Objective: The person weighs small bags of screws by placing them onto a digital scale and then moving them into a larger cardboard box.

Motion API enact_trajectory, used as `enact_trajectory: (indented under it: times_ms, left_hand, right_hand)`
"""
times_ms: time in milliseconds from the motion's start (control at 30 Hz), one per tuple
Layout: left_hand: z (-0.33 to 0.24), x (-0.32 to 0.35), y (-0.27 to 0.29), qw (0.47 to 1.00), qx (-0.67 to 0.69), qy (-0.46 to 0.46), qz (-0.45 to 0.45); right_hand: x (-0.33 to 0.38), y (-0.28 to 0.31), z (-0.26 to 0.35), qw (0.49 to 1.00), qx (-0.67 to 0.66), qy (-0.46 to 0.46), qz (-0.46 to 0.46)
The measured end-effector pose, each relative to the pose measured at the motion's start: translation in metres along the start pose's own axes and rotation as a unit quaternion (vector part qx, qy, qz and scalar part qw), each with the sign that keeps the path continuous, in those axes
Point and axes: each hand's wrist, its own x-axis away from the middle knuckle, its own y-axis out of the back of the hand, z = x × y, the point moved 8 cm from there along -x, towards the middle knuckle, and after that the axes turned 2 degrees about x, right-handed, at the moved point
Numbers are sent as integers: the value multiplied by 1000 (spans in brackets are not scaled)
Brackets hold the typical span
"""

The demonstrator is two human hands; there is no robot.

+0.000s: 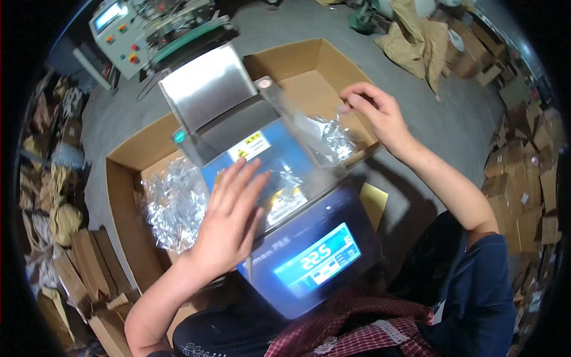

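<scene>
A tabletop machine stands in front of me, with a blue top (273,140), a dark front and a lit blue display (318,262). A shiny metal plate (208,83) rises at its far end. My left hand (229,217) is over the machine's left side, fingers stretched out and slightly blurred; whether it touches the top I cannot tell. On the right, my right hand (377,113) is raised above the box edge, thumb and forefinger curled together. Crumpled clear plastic film (336,137) lies just below those fingertips; whether they pinch any of it is unclear.
An open cardboard box (125,193) surrounds the machine's far part, with more crumpled clear film (175,205) on its left. A yellow sheet (373,202) is at the machine's right. Another machine with buttons (128,41) stands far left. Stacked cardboard (517,190) lines the right.
</scene>
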Motion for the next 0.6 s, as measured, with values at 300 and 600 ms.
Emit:
enact_trajectory:
  times_ms: [300,600]
  left_hand:
    - [-5,-28,-39,977,-179,35,110]
    - [0,-32,-38,973,-149,68,164]
  right_hand:
    - [40,-36,-104,945,176,103,254]
    - [20,-46,-137,966,216,-87,116]
